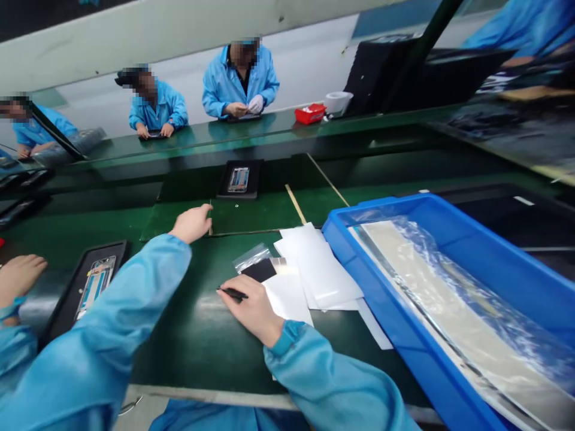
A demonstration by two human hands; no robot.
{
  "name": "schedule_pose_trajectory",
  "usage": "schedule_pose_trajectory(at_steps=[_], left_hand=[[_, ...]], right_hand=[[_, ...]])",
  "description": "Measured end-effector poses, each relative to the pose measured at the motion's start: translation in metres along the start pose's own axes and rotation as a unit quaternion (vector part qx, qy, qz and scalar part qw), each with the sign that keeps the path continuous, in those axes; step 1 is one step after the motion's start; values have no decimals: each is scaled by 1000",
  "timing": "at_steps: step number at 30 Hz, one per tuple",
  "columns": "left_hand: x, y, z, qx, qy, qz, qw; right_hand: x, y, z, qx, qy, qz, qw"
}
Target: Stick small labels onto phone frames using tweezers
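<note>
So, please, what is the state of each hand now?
Left hand: outstretched; open or closed cannot be told.
Right hand: closed, holding a black tool.

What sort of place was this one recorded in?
Probably an electronics assembly line: a phone-like frame lies in a black tray, blue-smocked co-workers handle items opposite, and a long green workbench runs in front.

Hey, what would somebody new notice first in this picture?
Probably the big blue plastic bin on the right, with clear plastic film inside. Next, the outstretched left hand over the green workbench, then the right hand, its fingers closed around a slim black tool beside loose white sheets.
</note>
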State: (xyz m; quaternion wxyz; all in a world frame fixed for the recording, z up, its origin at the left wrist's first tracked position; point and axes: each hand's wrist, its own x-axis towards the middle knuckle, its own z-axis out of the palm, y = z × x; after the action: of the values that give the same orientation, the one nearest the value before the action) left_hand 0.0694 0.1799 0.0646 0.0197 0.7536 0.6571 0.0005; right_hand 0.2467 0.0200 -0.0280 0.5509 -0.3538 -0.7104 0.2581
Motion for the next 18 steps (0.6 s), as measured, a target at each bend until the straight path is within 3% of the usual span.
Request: schedule_pose_trajectory(at_steps=[4, 6, 8, 10, 13, 15, 18], left_hand=[[71, 69, 31, -51, -6, 35, 998], [91, 85, 38, -80, 1, 30, 996], [101, 88, 40, -114, 17, 15, 993], [102, 77, 38, -156, 39, -10, 987], [91, 42, 34, -237, 71, -73, 966], [79, 11, 31, -299, 95, -133, 940], [56, -40, 25, -382, 162, -234, 880]], right_hand=[[-2, 5, -1, -54, -37, -97, 993], [-1, 5, -2, -73, -47, -112, 990], [-1, 3, -1, -96, -54, -119, 987], [-1, 2, -1, -119, -61, -125, 983], [-1, 0, 0, -137, -69, -131, 980], [-1, 0, 0, -137, -68, -133, 979], [0, -1, -1, -126, -58, -136, 981]])
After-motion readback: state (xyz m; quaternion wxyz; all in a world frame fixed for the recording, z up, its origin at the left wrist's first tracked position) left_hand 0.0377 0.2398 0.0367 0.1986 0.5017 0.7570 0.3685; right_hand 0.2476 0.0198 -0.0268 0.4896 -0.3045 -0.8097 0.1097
